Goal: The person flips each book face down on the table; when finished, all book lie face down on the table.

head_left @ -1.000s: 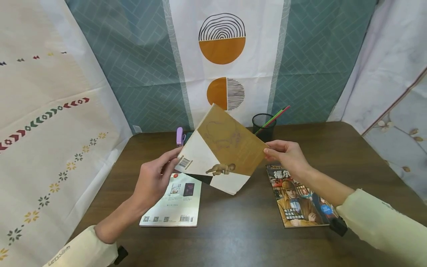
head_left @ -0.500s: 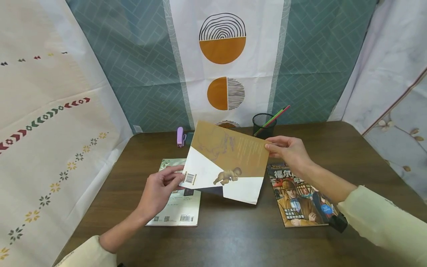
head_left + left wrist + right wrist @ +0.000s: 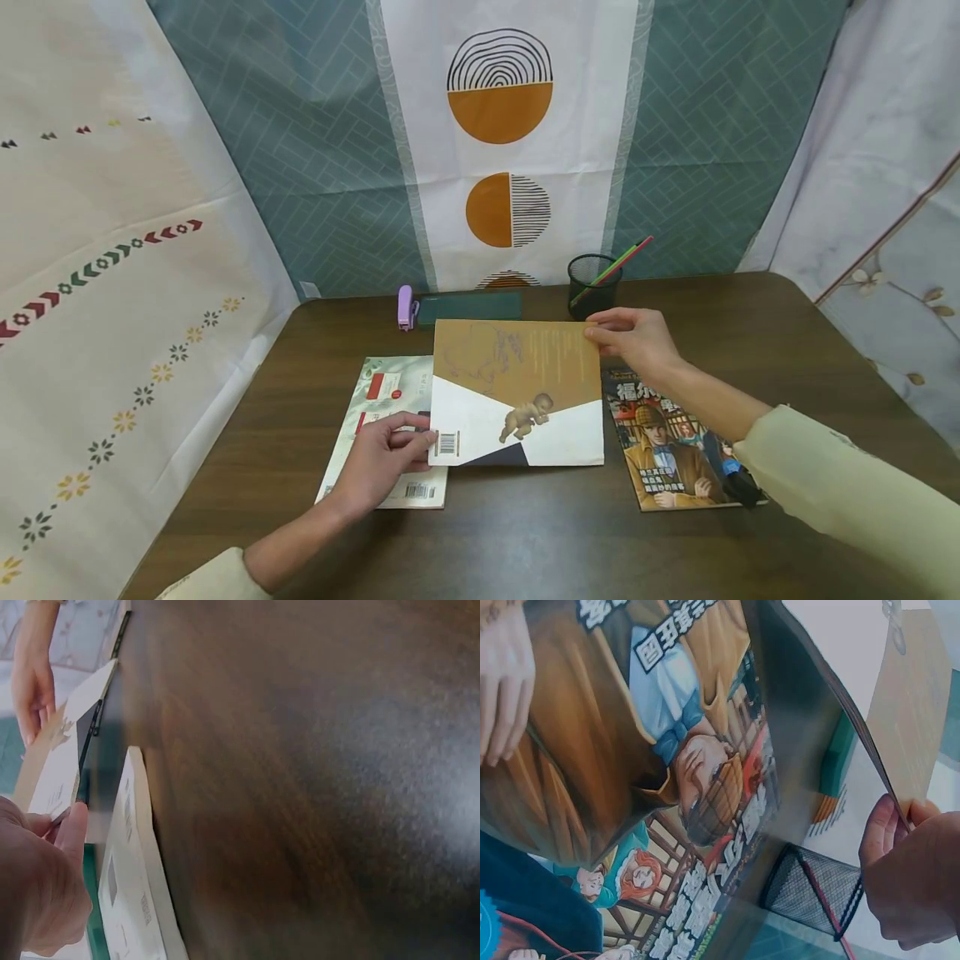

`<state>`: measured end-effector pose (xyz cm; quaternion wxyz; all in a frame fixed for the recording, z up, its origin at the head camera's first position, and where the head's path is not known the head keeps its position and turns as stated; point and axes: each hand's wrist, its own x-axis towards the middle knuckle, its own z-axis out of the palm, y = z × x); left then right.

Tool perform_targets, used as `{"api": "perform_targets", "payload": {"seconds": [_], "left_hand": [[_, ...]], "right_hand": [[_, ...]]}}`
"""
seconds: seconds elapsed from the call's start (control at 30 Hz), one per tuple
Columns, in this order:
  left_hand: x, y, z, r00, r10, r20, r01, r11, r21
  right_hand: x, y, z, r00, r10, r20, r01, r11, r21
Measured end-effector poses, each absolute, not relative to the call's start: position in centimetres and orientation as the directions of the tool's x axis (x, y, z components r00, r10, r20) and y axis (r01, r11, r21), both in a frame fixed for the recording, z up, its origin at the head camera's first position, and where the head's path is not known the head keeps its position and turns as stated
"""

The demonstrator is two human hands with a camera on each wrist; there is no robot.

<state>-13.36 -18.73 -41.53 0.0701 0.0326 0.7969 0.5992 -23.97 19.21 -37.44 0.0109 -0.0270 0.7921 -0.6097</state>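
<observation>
A thin book (image 3: 517, 375) with a gold, white and dark back cover is held above the middle of the table. My left hand (image 3: 392, 458) pinches its lower left corner beside the barcode. At its upper right corner my right hand (image 3: 637, 342) grips the edge between thumb and fingers. In the left wrist view the book (image 3: 56, 769) hangs over the table, apart from a pale green book (image 3: 135, 877) lying below. That pale green book (image 3: 375, 387) is partly hidden behind the held one. To the right lies a magazine (image 3: 667, 458) with a detective on its cover.
Along the back of the table (image 3: 525, 542) stand a purple stapler (image 3: 406, 308), a dark green flat case (image 3: 472, 307) and a black mesh pen cup (image 3: 592, 287) with pencils. Patterned cloth (image 3: 330, 167) hangs behind the table.
The held book has turned from a steep tilt to nearly level and come down. My left hand has moved down and right with its corner; the green case now shows behind.
</observation>
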Motion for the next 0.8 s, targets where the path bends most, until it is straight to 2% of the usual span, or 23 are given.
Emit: {"api": "perform_targets", "payload": {"seconds": [0.43,0.8], "left_hand": [[-12.8,-18.5,-42.6,-0.975,0.170,-0.143,-0.085,0.309,0.947],[-13.1,-18.6,-42.6,-0.966,0.192,-0.175,-0.091,0.382,0.920]], "right_hand": [[-25.4,18.4,-39.6,-0.997,-0.055,-0.048,0.021,0.420,-0.907],[-26.2,17.5,-40.3,-0.994,-0.071,-0.083,0.041,0.465,-0.884]]}}
